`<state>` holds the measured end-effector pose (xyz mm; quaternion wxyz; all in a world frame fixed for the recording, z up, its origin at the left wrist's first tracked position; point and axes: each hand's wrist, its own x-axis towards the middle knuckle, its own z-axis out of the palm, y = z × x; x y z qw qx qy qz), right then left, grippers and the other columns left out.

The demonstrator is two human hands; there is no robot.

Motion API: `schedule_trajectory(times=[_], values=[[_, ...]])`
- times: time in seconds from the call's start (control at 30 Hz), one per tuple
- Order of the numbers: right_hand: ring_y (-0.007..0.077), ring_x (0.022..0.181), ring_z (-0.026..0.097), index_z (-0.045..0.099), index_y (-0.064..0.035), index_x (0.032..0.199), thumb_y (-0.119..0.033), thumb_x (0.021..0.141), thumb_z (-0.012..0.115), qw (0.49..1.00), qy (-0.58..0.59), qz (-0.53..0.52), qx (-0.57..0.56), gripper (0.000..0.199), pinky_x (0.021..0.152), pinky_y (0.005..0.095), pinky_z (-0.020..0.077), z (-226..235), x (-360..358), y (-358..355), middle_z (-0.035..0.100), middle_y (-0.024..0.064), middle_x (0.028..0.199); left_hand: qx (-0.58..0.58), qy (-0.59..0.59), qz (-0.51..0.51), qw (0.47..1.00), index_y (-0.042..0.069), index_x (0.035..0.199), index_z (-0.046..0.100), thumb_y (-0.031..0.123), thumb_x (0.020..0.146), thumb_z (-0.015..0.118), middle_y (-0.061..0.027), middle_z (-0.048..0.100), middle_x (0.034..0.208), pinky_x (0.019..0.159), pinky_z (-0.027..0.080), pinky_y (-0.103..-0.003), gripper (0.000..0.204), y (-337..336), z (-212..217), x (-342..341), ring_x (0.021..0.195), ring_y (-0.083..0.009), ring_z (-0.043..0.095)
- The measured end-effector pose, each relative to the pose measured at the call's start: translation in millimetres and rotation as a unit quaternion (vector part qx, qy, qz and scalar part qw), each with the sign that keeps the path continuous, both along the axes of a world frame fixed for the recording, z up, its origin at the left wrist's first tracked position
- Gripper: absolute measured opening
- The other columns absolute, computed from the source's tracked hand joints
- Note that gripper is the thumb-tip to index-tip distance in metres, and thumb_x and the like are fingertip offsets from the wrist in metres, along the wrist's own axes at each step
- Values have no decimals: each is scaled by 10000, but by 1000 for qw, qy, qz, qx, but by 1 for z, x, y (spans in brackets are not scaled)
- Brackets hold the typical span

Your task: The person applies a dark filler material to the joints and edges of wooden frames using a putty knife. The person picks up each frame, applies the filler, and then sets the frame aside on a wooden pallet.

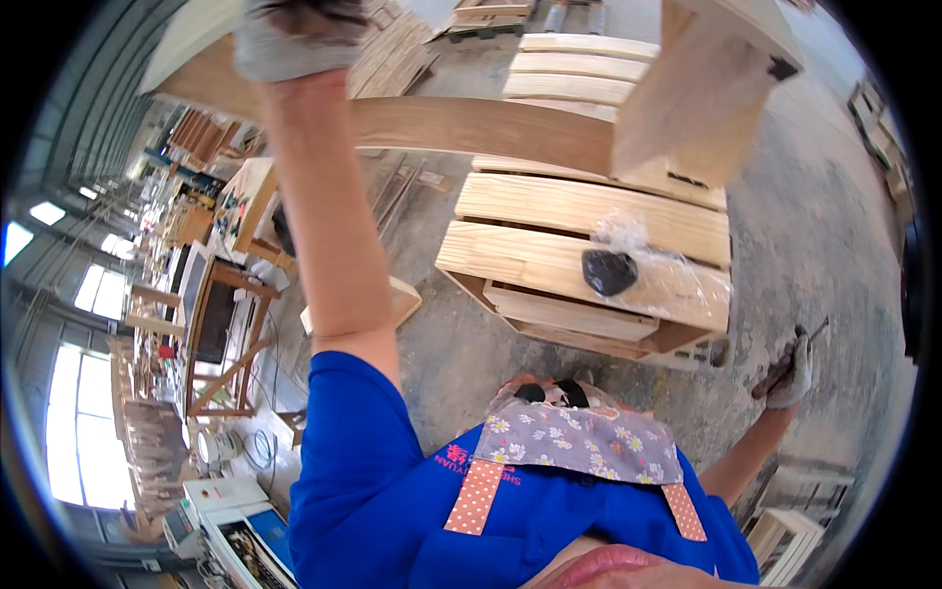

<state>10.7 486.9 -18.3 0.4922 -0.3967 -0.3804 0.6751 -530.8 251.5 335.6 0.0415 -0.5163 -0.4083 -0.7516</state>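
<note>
At the upper edge, my left hand, in a whitish glove with dark fingers, is closed on a wooden frame. Its fingertips are partly cut off by the edge of the picture. A long brown rail of the frame runs right to a broad, pale end panel, above a slatted wooden bench-like piece. Low on the right side, away from the wood, my gloved right hand is closed around a thin, rod-like tool. The tool's exact kind is too small to make out.
A black lump and clear plastic wrap lie on the slats. Workbenches with wooden parts line the left, near a white-and-blue machine. Wooden frames stand at lower right. Planks lie stacked beyond.
</note>
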Motion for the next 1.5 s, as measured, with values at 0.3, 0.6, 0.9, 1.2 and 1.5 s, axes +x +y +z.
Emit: schedule_trajectory(times=[0.3,0.6,0.9,1.2,1.5], values=[[18,550,445,537,-81,1241,-274,913,601,997,24,-67,29,387,442,201,369,27,55,-56,513,-57,758,17,-72,-217,973,-52,1037,557,109,822,641,-211,614,1060,789,582,-397,282,-49,51,57,916,-356,649],[26,566,439,536,-71,1232,-271,929,575,996,10,-82,46,365,444,198,332,52,109,-118,527,-28,825,4,-81,-252,964,-65,1106,524,159,847,625,-214,596,1074,857,558,-471,357,-73,16,187,963,-352,630],[47,545,441,553,-60,1183,-228,931,571,994,73,-72,48,303,467,220,381,53,87,-120,560,3,814,29,-288,-232,929,-88,1151,455,211,816,709,-245,550,1055,826,595,-447,517,-16,-66,205,966,-370,625],[60,553,430,535,-18,1206,-199,954,527,986,154,-8,68,310,485,228,378,57,40,-104,571,24,823,-13,-370,-222,902,-46,1146,506,195,878,642,-177,556,1119,903,547,-483,385,-5,-105,214,1031,-300,606],[36,592,457,552,-26,1186,-250,925,570,996,19,-68,54,345,512,206,382,81,34,-125,582,11,864,-1,-253,-288,923,-114,1098,513,175,894,600,-261,561,1136,897,545,-502,364,5,-103,180,1031,-353,606]])
